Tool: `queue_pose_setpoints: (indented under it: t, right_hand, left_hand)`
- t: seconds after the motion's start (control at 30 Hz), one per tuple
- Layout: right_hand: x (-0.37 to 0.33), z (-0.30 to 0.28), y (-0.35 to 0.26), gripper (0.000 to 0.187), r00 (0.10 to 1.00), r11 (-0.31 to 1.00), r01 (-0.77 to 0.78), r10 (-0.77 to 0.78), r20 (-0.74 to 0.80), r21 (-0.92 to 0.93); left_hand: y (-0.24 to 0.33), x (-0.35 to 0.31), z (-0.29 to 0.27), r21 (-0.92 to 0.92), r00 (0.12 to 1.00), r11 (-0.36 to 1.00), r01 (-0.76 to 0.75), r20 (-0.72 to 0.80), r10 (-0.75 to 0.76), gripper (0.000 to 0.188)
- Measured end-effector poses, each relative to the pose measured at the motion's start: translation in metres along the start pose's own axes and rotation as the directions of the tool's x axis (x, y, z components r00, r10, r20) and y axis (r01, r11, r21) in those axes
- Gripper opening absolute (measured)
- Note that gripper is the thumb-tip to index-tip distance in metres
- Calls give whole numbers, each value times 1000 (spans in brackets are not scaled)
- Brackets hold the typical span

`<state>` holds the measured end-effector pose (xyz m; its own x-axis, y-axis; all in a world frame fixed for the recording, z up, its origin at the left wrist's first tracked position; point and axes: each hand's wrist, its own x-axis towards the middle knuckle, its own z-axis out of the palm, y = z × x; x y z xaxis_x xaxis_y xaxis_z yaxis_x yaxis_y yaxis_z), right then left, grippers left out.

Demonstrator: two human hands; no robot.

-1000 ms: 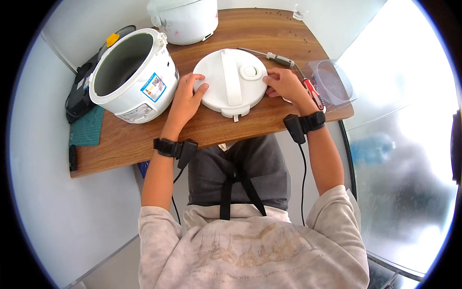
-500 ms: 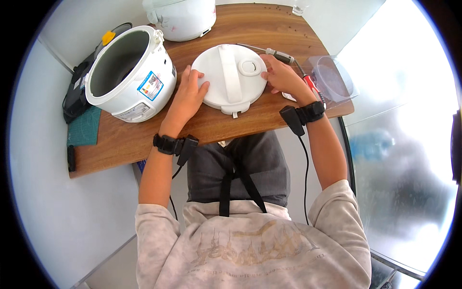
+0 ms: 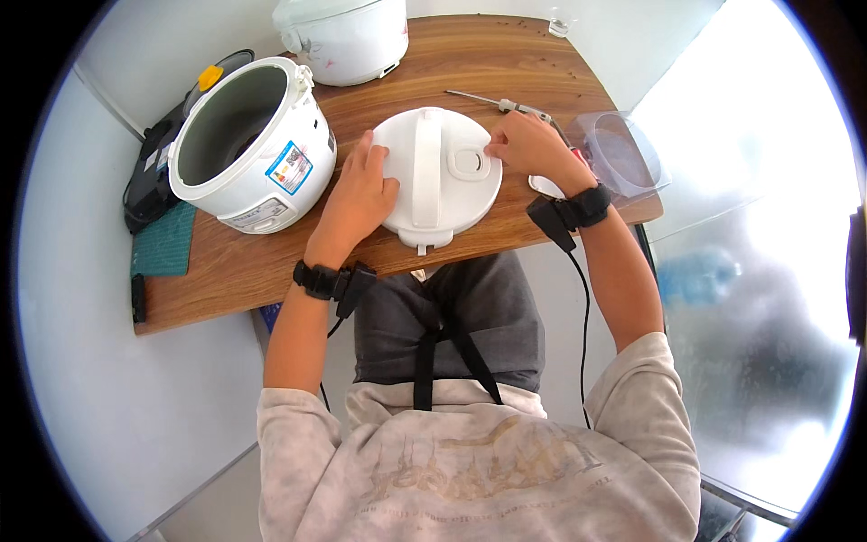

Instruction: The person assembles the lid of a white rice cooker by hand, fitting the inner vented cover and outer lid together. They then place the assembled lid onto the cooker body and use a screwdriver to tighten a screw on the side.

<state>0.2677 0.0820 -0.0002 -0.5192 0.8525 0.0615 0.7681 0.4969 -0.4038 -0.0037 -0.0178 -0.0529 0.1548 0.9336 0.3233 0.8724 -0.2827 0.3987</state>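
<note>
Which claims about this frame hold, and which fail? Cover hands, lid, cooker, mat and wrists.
1. The left hand is at the left edge of the white lid. True.
2. The lid covers the nearer cooker. False: that cooker stands open, left of the lid.
3. The right hand is at the lid's right edge. True.
4. The green mat lies at the right end of the table. False: left end.
5. Each wrist wears a black strap. True.

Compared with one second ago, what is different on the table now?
The white rice cooker lid has moved toward the person and turned slightly clockwise. The left hand and right hand are still at its rim. The open rice cooker body and grey-handled screwdriver stayed where they were.
</note>
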Motion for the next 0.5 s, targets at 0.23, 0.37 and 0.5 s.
queue_pose_setpoints:
  t: [0.23, 0.37, 0.5]
  right_hand:
    - [-40, 2, -27, 17, 999, 1000, -25, 25, 38, -10]
    - [-46, 5, -25, 16, 999, 1000, -23, 23, -25, 12]
    - [-58, 17, -24, 22, 994, 1000, 21, -22, -102, -4]
  left_hand:
    - [9, -27, -5, -53, 1000, 999, 7, -18, -8, 37]
    - [10, -34, 2, 13, 997, 999, -47, -52, 48, 38]
    - [5, -28, 0, 170, 989, 983, -61, -121, 82, 34]
